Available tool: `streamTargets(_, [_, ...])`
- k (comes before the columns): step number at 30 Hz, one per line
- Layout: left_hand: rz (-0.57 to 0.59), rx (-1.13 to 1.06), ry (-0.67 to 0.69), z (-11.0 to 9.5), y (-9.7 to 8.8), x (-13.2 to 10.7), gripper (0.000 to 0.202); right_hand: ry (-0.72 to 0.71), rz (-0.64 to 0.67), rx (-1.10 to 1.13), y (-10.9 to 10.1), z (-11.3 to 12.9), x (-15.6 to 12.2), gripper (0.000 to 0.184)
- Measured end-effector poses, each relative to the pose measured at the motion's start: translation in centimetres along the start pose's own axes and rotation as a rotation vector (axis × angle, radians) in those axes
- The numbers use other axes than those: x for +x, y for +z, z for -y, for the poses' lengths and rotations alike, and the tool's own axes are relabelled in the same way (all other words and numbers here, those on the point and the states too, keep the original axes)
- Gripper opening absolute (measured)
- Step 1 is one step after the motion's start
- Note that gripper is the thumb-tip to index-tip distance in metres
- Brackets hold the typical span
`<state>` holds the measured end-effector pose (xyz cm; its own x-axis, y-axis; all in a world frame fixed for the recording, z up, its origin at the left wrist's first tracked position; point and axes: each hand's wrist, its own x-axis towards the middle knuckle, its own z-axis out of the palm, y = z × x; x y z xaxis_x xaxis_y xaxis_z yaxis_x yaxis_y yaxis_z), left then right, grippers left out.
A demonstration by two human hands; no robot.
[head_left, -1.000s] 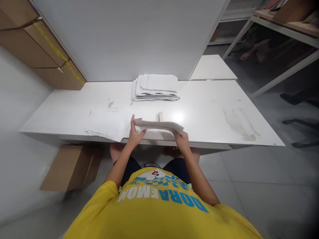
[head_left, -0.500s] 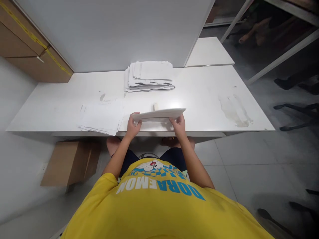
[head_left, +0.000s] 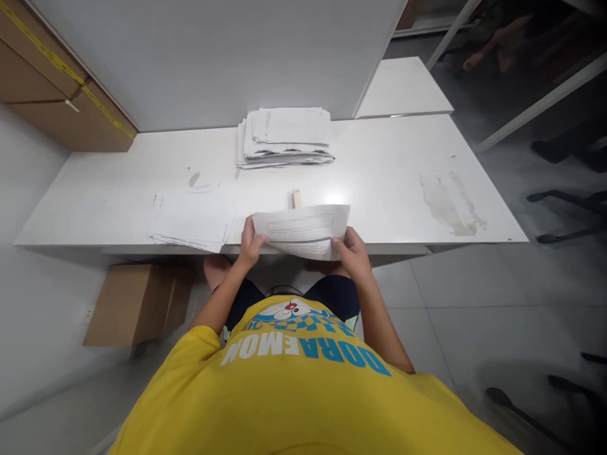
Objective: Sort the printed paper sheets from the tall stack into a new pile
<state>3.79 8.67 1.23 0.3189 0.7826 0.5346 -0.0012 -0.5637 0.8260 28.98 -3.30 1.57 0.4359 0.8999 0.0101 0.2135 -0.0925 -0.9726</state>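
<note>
Both my hands hold a thin sheaf of printed paper (head_left: 300,229) tilted up toward me over the near edge of the white table (head_left: 389,183). My left hand (head_left: 250,239) grips its left edge with the thumb on top. My right hand (head_left: 351,249) is closed on its lower right corner. Just behind the sheaf a small cream-coloured object (head_left: 296,198) lies on the table. To the left of my left hand lies a loose spread of sheets (head_left: 193,217). A thick stack of papers (head_left: 285,136) sits at the back by the wall.
Cardboard boxes (head_left: 52,88) stand at the far left beside the table, and another box (head_left: 135,303) sits on the floor under it. A second white surface (head_left: 403,88) lies behind the partition at right. Metal shelving legs and chair bases are at the far right.
The sheaf, held nearly flat above the table before, has been tipped up so its printed face shows toward me. Both hands have drawn slightly back to the table's near edge.
</note>
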Motion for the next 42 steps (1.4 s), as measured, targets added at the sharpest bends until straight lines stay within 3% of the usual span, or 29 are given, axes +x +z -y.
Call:
streamTargets(4, [0.031,0.176,-0.068,1.2,0.4,1.2,0.048,0.212,0.077,-0.195,-2.8,-1.5,0.4,0.041])
streamTargets(7, [0.085,0.313,-0.129,1.8,1.6,2.8,0.041,0.243,0.037,-0.204,-4.3,-2.5,1.0,0.043])
streamTargets(12, [0.415,0.505,-0.014,2.1,3.4,4.0,0.046,0.245,-0.012,-0.129,-5.7,-3.0,1.4,0.043])
streamTargets(14, [0.486,0.558,0.034,2.1,3.6,3.9,0.051,0.255,0.001,-0.064,-6.1,-3.0,1.4,0.043])
streamTargets(20, [0.449,0.621,-0.094,2.3,3.5,3.6,0.043,0.259,0.059,0.074,-6.9,-3.5,2.2,0.05])
streamTargets(25, [0.452,0.634,-0.11,2.8,3.6,3.5,0.036,0.285,0.083,0.069,-7.3,-3.8,3.7,0.049])
streamTargets(30, [0.457,0.668,-0.017,2.5,3.7,3.3,0.058,0.34,0.06,-0.034,-7.9,-3.3,5.0,0.044])
streamTargets(35, [0.594,0.697,0.137,1.7,3.8,3.2,0.064,0.33,0.088,-0.047,-7.4,-2.6,5.3,0.044])
streamTargets(42, [0.581,0.726,0.083,1.9,3.8,3.2,0.062,0.28,0.117,-0.011,-6.5,-1.7,5.4,0.043])
